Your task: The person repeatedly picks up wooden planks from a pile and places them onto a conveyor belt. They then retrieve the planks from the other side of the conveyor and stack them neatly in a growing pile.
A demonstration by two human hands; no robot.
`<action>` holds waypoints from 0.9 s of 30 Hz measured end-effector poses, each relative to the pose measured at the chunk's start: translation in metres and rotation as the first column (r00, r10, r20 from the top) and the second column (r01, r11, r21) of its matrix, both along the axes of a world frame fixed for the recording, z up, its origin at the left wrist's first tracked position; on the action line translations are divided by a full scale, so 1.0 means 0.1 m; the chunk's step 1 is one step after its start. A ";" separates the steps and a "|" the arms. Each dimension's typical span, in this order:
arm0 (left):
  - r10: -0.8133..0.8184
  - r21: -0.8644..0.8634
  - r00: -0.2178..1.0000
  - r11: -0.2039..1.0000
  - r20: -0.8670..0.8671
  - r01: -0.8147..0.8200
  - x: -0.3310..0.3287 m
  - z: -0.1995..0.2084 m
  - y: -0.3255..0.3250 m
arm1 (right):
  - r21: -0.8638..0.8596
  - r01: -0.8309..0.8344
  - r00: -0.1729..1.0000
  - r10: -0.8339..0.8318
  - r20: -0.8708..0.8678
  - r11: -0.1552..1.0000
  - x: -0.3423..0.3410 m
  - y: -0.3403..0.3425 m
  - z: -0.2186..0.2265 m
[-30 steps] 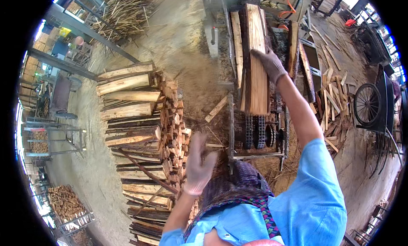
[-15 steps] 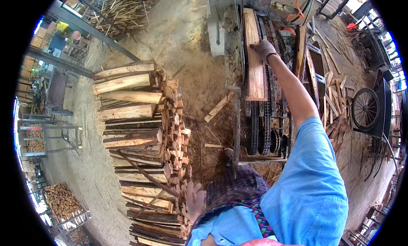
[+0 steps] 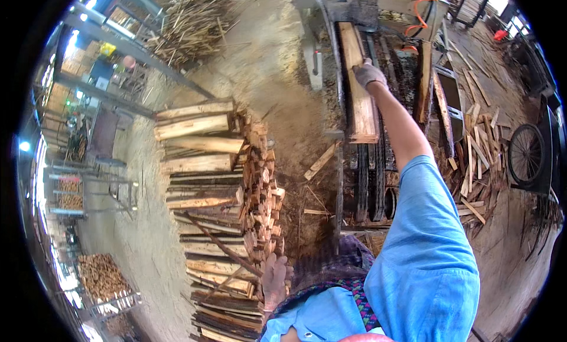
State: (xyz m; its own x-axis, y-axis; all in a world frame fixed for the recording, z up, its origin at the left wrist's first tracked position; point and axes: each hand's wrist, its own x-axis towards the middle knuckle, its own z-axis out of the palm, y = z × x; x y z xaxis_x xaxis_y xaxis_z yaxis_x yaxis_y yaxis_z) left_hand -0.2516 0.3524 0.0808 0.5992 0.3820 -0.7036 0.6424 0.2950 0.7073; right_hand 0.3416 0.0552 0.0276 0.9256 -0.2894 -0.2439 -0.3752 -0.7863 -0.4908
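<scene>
My right hand [image 3: 370, 75], in a grey work glove, reaches far forward and is closed over the right edge of a long sawn wood plank [image 3: 359, 108]. The plank lies lengthwise on a machine bed with dark chains [image 3: 378, 182]; its pale end faces me. My left hand [image 3: 275, 276], gloved too, is low beside the near part of a split-wood stack [image 3: 204, 144]. Its fingers are apart and hold nothing. A thin dark stick [image 3: 221, 244] lies slanting across the stack near that hand.
Right of the chains stands a bark-edged slab [image 3: 423, 82], with scattered offcuts [image 3: 481, 150] beyond it. A spoked wheel [image 3: 527, 156] belongs to a cart at the far right. A heap of thin strips [image 3: 192, 26] lies at the back left. One loose piece [image 3: 322, 160] is on the floor.
The view has shifted, so the stack and machine appear farther right and slightly lower. My right hand stays on the plank. My left hand remains open, nearer the stack.
</scene>
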 end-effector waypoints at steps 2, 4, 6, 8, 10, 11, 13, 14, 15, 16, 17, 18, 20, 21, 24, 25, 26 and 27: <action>0.047 0.037 0.999 0.998 -0.015 -0.047 -0.02 0.14 -0.01 | -0.098 -0.085 0.995 0.089 0.047 0.992 -0.18 0.25 0.20; 0.137 -0.124 0.983 0.985 0.125 -0.122 -0.13 0.15 0.08 | -0.156 -0.280 0.921 0.310 0.233 0.947 -0.06 0.18 -0.12; 0.152 -0.029 0.967 0.988 0.204 -0.149 -0.13 0.13 0.15 | 0.167 -0.369 0.737 0.179 0.651 0.914 0.02 -0.49 -0.64; 0.286 0.024 0.957 0.957 0.054 -0.288 -0.29 0.22 0.16 | -0.454 -0.315 0.826 0.476 0.301 0.833 -0.52 -0.14 -0.26; 0.373 0.008 0.915 0.925 0.153 -0.379 -0.48 0.02 0.30 | -0.385 -0.283 0.729 0.458 0.509 0.879 -1.06 -0.32 0.08; 0.491 -0.077 0.824 0.868 0.284 -0.491 -0.75 -0.21 0.32 | -0.323 -0.298 0.678 0.437 0.591 0.898 -1.38 -0.20 0.23; 0.493 0.054 0.841 0.855 0.222 -0.515 -1.03 -0.10 0.40 | -0.216 -0.392 0.627 0.431 0.649 0.894 -2.08 0.16 0.44; 0.502 0.195 0.849 0.827 0.166 -0.527 -1.23 -0.21 0.49 | -0.162 -0.454 0.616 0.440 0.654 0.876 -2.45 0.33 0.56; 0.502 0.328 0.859 0.798 0.100 -0.505 -1.51 -0.36 0.56 | -0.088 -0.539 0.609 0.459 0.646 0.838 -2.83 0.49 0.62; 0.624 0.387 0.778 0.701 0.076 -0.599 -1.80 -0.47 0.63 | 0.016 -0.660 0.561 0.478 0.676 0.751 -3.11 0.67 0.59; 0.726 0.446 0.685 0.593 0.063 -0.670 -2.06 -0.60 0.64 | 0.130 -0.767 0.519 0.490 0.700 0.628 -3.38 0.84 0.52; 0.777 0.483 0.626 0.528 0.057 -0.699 -2.24 -0.63 0.69 | 0.249 -0.835 0.519 0.551 0.654 0.491 -3.63 0.92 0.37; 0.840 0.552 0.540 0.426 0.054 -0.717 -2.57 -0.58 0.83 | 0.362 -0.822 0.567 0.682 0.461 0.439 -4.24 1.22 0.19; 0.859 0.586 0.509 0.386 0.054 -0.712 -2.80 -0.50 0.91 | 0.407 -0.826 0.540 0.753 0.377 0.389 -4.54 1.37 0.08; 0.854 0.827 0.520 0.291 0.003 -0.482 -3.35 -0.38 1.07 | 0.495 -0.783 0.384 0.919 -0.093 0.377 -5.34 2.10 0.27; 0.855 0.847 0.512 0.329 -0.079 -0.418 -3.48 -0.22 1.12 | 0.567 -0.756 0.297 0.943 -0.146 0.326 -5.51 2.26 0.12; 0.865 0.881 0.497 0.291 -0.075 -0.373 -3.61 -0.20 1.04 | 0.641 -0.715 0.200 0.960 -0.195 0.279 -5.69 2.41 -0.08; 0.842 0.925 0.539 0.217 -0.016 -0.311 -3.93 -0.41 0.89 | 0.659 -0.725 0.073 0.974 -0.214 0.199 -5.94 2.64 -0.13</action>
State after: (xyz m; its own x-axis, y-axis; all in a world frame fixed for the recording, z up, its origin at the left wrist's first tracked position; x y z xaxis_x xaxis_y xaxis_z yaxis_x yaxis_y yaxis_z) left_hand -0.6442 0.4414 0.0394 -0.3466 0.9348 0.0775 0.8082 0.2556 0.5306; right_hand -0.2519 0.3190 0.0147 0.1106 0.8179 -0.5647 0.2067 -0.5747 -0.7919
